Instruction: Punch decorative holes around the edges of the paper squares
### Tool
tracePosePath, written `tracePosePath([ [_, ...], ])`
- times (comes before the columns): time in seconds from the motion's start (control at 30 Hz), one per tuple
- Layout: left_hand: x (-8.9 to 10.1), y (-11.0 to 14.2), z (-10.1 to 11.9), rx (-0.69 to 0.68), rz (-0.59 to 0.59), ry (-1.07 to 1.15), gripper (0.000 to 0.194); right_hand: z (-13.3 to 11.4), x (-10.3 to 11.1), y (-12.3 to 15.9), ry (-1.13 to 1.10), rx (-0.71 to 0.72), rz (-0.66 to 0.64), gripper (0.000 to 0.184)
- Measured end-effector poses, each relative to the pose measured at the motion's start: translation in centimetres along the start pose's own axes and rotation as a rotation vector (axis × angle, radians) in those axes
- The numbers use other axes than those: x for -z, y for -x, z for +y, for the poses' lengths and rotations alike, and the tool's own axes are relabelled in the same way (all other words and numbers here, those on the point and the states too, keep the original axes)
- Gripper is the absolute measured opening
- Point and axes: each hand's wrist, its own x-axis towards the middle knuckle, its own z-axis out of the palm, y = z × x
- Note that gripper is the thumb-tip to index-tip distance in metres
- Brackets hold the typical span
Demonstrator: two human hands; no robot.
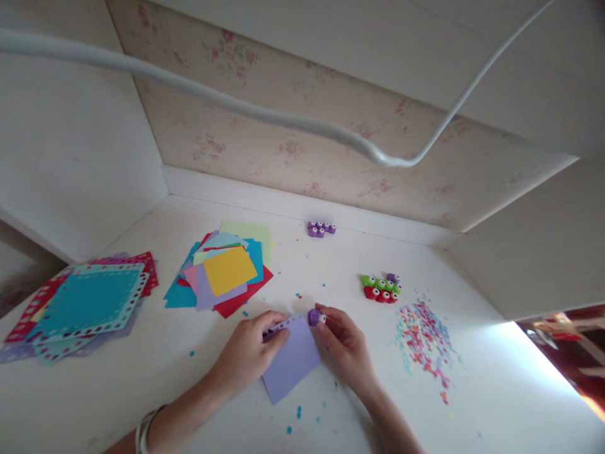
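My left hand (258,347) pinches the upper left part of a lavender sheet of paper (293,359), thumb on top. Small punched holes run along the sheet's top edge. A small purple craft punch (314,317) with a white button is gripped between the thumb and fingers of my right hand (344,343). The punch sits at the sheet's upper right corner; whether the paper is inside its slot I cannot tell. Tiny blue paper cutouts (299,412) are scattered on the white table (227,403) around the sheet.
Punched-edge sheets (94,302) lie stacked at the left, beside a pile of plain coloured paper (229,271). Purple punches (321,229) stand near the wall; green and red punches (382,289) stand right. Confetti (425,337) is heaped at the right. A white cable (265,113) hangs across the view.
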Motion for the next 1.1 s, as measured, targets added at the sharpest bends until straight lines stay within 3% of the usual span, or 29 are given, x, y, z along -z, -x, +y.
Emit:
tracePosePath([
  [1.1, -0.10, 0.03, 0.15, -0.008, -0.014, -0.020, 0.018, -0.74, -0.11, 0.13, 0.072, 0.032, -0.036, 0.022],
])
